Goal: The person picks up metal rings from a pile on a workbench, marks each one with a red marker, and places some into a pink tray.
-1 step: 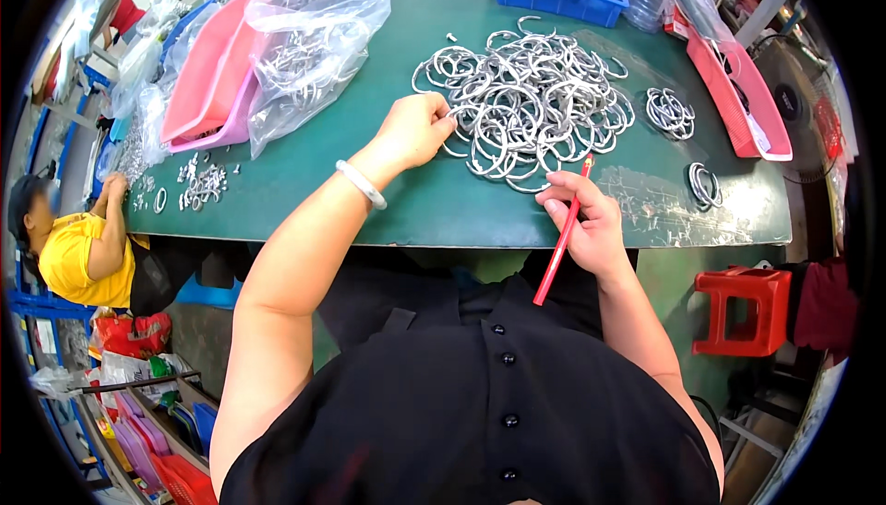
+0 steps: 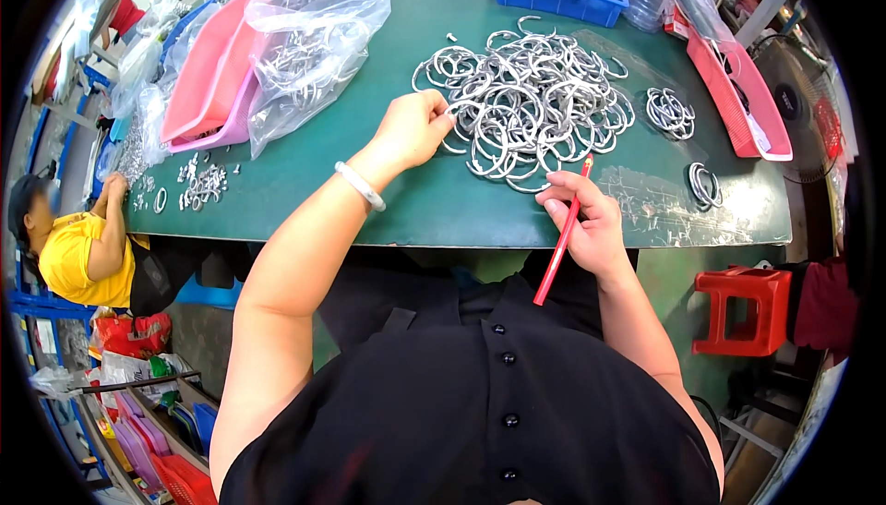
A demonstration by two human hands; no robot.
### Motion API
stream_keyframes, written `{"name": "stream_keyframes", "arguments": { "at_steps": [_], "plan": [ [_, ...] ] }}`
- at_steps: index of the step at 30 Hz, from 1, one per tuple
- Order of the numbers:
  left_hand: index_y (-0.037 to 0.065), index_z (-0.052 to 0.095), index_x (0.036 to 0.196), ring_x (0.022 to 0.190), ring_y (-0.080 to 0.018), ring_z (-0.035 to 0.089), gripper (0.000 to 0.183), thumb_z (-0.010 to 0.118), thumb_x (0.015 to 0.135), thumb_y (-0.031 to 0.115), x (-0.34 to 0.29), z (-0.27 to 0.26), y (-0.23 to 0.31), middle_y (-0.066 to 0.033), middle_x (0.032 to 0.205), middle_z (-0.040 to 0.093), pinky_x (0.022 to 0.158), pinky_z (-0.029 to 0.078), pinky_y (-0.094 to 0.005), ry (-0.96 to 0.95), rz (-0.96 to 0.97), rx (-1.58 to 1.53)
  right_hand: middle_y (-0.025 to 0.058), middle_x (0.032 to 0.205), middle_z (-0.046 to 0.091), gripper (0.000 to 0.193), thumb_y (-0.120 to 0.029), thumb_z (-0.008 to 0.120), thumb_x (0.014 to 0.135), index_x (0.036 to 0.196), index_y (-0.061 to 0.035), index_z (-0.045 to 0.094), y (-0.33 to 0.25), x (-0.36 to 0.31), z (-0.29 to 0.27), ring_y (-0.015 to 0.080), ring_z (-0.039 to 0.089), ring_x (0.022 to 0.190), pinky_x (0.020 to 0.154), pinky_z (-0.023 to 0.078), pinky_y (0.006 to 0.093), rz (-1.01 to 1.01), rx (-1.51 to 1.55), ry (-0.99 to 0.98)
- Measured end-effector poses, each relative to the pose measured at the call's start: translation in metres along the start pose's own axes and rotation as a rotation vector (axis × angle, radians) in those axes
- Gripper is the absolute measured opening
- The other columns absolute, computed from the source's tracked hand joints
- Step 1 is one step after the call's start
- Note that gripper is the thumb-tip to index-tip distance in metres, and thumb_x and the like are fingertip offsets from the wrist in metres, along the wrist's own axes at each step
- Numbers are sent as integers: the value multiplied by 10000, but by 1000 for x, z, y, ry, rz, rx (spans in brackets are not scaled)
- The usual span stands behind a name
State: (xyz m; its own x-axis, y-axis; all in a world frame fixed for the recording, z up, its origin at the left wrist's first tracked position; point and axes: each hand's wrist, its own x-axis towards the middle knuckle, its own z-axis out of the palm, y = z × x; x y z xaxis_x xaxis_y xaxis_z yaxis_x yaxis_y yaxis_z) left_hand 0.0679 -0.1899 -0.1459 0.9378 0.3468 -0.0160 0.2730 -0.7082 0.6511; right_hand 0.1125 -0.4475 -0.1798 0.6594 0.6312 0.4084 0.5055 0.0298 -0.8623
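A heap of silver-grey metal rings [image 2: 540, 103] lies on the green table. At its left edge, my left hand [image 2: 413, 131] has thumb and index finger pinched together on a metal ring [image 2: 454, 146], partly hidden by the fingertips. Below the heap, my right hand [image 2: 591, 223] is closed around a red pencil [image 2: 557, 263]. The pencil slants, its upper end by the lowest rings and its lower end past the table's front edge. The right fingertips are close to a ring at the bottom of the heap.
Two small ring groups, one [image 2: 670, 114] and another [image 2: 705, 186], lie right of the heap. A blue bin [image 2: 558, 0] of metal parts stands behind. Pink trays [image 2: 208, 71] with a plastic bag [image 2: 318, 53] are left, a pink basket [image 2: 738, 103] right. A person in yellow [image 2: 88, 256] sits at left.
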Motion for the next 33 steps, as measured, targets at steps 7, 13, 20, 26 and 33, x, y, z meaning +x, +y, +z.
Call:
{"name": "stream_keyframes", "arguments": {
  "at_steps": [7,13,20,26,33],
  "plan": [
    [-1,572,838,521,-60,487,110,599,814,104,-6,16,1,-1,626,535,486,417,-208,367,179,-266,96,795,652,268,17,599,780,1040,-22,551,1,0,-2,152,633,730,663,491,261,-17,-18,9],
    [24,583,824,617,-232,546,58,606,771,29,-10,19,10,-103,716,559,563,449,-294,736,506,-247,109,828,647,224,-15,580,813,1033,-7,537,0,0,-1,162,631,781,694,489,266,2,33,19],
    [26,612,795,470,-42,449,101,606,821,123,-36,-3,47,10,599,538,434,362,-173,-138,-119,-762,101,916,640,204,-5,562,820,1022,-6,535,4,-3,-3,144,609,809,721,471,248,-50,109,109],
    [-16,621,771,434,-49,442,88,594,782,68,-59,4,50,-12,577,536,379,330,-168,-648,-237,-785,94,825,568,292,-6,612,763,1048,-43,563,-31,11,-4,191,562,721,639,453,282,-223,-18,-43],
    [-55,610,862,434,-82,489,252,522,854,181,-75,14,45,-49,630,574,380,377,-180,-706,-325,-965,76,783,617,96,-21,557,836,927,6,562,-29,7,1,139,610,716,643,487,245,-23,191,-110]
  ]
}}
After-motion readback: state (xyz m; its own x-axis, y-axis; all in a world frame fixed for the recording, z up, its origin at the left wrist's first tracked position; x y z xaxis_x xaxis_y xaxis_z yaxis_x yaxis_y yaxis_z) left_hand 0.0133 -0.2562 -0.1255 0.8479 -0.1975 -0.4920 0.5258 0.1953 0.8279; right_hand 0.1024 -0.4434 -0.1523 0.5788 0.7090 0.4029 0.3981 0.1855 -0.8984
